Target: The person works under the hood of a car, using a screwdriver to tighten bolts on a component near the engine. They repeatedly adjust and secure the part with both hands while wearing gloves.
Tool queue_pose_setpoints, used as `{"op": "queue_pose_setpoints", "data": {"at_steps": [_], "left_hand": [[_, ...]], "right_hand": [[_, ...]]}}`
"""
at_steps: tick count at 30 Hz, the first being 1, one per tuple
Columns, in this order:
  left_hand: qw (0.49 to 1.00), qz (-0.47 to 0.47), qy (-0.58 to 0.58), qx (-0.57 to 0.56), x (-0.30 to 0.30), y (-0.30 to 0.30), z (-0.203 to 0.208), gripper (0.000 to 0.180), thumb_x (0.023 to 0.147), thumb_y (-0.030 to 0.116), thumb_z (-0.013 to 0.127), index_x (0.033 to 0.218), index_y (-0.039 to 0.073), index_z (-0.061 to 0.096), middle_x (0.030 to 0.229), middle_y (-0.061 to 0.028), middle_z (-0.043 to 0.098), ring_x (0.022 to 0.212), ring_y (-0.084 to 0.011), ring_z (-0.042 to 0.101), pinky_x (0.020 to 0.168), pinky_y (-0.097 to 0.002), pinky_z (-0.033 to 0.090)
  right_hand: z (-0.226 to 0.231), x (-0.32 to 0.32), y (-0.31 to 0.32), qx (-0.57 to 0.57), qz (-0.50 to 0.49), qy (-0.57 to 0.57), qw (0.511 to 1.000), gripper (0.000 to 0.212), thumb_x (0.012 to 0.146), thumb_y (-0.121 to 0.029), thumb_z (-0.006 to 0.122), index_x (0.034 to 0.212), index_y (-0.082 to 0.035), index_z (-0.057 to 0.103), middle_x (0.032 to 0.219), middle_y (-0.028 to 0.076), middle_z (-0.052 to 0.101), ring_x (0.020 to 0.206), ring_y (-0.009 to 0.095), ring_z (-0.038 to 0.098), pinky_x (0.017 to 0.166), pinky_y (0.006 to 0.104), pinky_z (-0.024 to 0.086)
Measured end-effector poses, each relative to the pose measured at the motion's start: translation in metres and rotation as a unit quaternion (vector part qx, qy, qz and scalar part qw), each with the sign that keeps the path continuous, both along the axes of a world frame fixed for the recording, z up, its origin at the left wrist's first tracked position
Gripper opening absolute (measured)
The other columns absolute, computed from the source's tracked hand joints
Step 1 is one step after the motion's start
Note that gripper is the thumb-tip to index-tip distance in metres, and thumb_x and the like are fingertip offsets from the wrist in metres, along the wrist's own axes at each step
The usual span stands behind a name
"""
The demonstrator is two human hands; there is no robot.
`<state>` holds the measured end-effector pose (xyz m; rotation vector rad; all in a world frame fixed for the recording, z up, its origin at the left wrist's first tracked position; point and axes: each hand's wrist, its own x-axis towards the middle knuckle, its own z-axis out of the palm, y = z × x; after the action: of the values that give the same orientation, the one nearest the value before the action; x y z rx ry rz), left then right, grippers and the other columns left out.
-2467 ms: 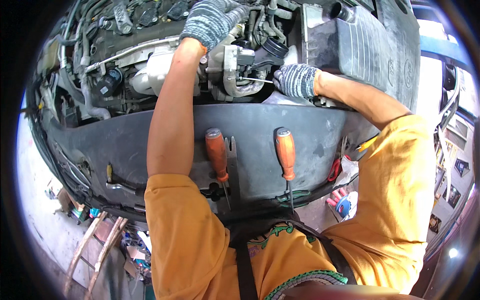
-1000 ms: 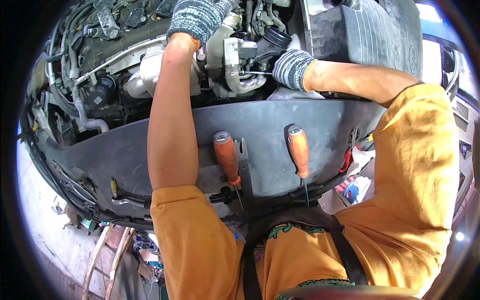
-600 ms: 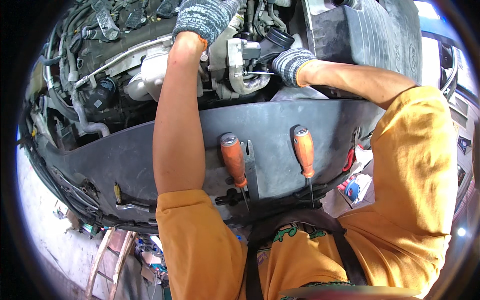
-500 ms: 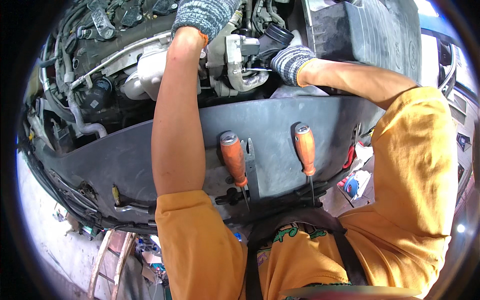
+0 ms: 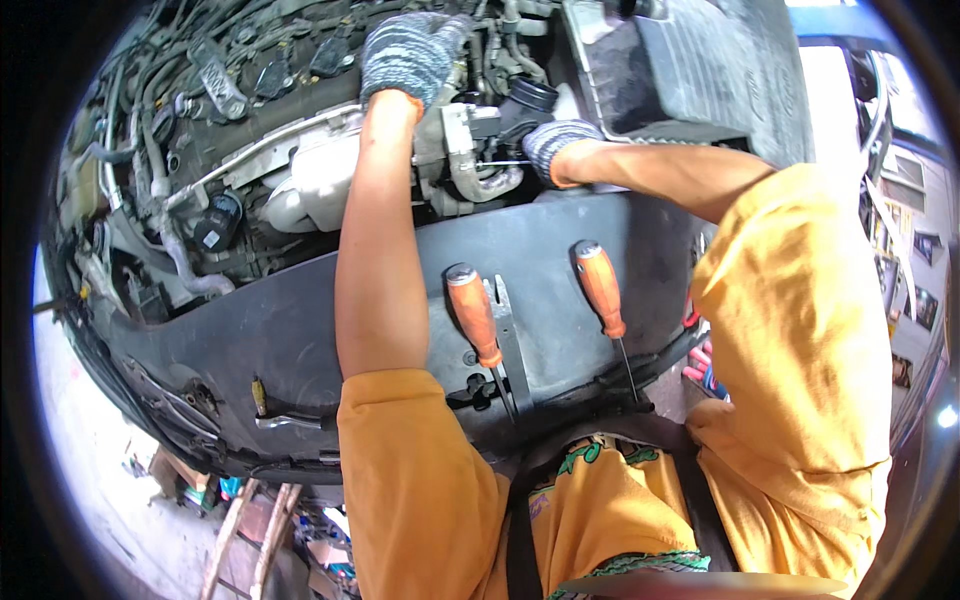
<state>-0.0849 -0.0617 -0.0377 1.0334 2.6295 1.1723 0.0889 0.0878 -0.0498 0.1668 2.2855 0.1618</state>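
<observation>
Both my hands wear grey-and-white knitted gloves and reach into an open engine bay. My left hand (image 5: 412,62) lies over the engine's top, beside the pale metal intake housing (image 5: 322,178); its fingertips are hidden behind the hand. My right hand (image 5: 558,147) is closed, beside a silver-grey bent pipe (image 5: 468,165) and just below a black ribbed hose (image 5: 532,95). A thin metal rod (image 5: 500,162) sticks out leftward from this hand. What the fingers grip is hidden.
On the dark front panel lie two orange-handled screwdrivers (image 5: 472,308) (image 5: 600,285), pliers (image 5: 508,340) and a ratchet-like tool (image 5: 290,422). A large black box (image 5: 690,80) stands right of my right hand. A wooden ladder (image 5: 250,535) is at lower left.
The whole view has shifted, so the engine sits lower in the picture. Both hands keep about the same places on the engine.
</observation>
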Motion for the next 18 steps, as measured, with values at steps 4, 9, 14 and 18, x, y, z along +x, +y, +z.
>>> {"op": "queue_pose_setpoints", "data": {"at_steps": [4,9,14,18], "left_hand": [[0.999,0.038,-0.013,0.0,0.011,0.0,0.023,0.04,0.086,0.046,0.054,0.097,0.012,0.072,0.099,-0.0143,0.068,0.093,-0.0342,0.064,0.085,-0.0432,0.048],[0.997,0.059,0.038,0.016,0.007,-0.003,0.01,0.042,0.085,0.044,0.059,0.1,0.006,0.07,0.1,-0.0169,0.068,0.093,-0.0334,0.064,0.085,-0.0383,0.048],[0.997,0.04,-0.048,0.036,0.017,-0.001,0.03,0.029,0.085,0.031,0.059,0.085,0.005,0.071,0.08,-0.0194,0.066,0.073,-0.0354,0.064,0.067,-0.0426,0.048],[0.996,0.043,-0.065,0.033,0.016,-0.003,0.026,0.029,0.085,0.03,0.06,0.085,0.003,0.071,0.08,-0.02,0.066,0.072,-0.0342,0.064,0.067,-0.0424,0.048]], "right_hand": [[0.013,-0.001,0.0,-0.008,0.031,-0.014,0.999,0.029,0.078,-0.013,0.057,0.102,-0.002,0.069,0.102,0.019,0.067,0.094,0.034,0.066,0.076,0.0417,0.054],[-0.037,-0.008,0.048,-0.075,-0.027,-0.145,0.986,0.032,0.075,-0.025,0.073,0.093,0.0,0.066,0.082,0.015,0.068,0.074,0.029,0.066,0.063,0.04,0.053],[0.003,-0.002,0.063,-0.32,-0.485,-0.237,0.778,0.007,0.083,-0.004,0.064,0.086,-0.006,0.058,0.062,0.004,0.053,0.051,0.015,0.052,0.039,0.0292,0.04],[0.012,0.009,0.07,-0.391,-0.582,-0.237,0.672,0.009,0.089,-0.004,0.056,0.081,-0.005,0.059,0.061,0.002,0.047,0.052,0.014,0.047,0.045,0.028,0.039]]}}
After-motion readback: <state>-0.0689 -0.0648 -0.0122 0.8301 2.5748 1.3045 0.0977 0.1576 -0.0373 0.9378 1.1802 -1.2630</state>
